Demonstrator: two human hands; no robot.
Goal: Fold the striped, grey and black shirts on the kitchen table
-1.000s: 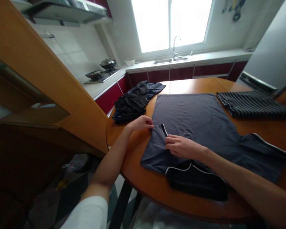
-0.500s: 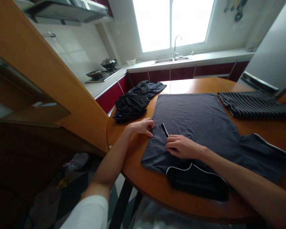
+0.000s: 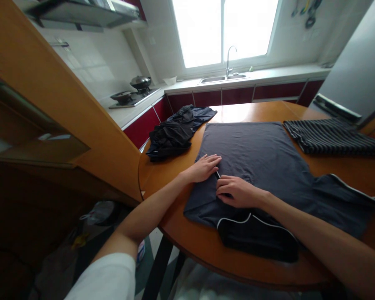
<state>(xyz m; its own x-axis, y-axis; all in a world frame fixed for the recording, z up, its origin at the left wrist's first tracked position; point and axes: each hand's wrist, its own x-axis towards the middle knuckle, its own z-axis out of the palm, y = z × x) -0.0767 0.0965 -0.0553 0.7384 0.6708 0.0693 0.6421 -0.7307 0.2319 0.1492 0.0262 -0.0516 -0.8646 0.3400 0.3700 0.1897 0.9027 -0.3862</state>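
A dark grey shirt lies spread on the table, its black collar part with white piping toward me. The sleeve on the left is folded inward over the body, and a bit of its black-and-white cuff shows between my hands. My left hand rests on that folded sleeve with its fingers stretched out flat. Beside it, my right hand has its fingers curled closed on the shirt near the cuff. The other sleeve extends out to the right.
The round wooden table curves along the front and left. Dark crumpled clothes sit at its far left, and a folded striped cloth at the right. Behind are a counter with a sink and a stove with pans.
My left hand has moved right from the shirt's left edge onto the folded sleeve, its fingers straightening and covering part of the cuff. My right hand has stayed in place.
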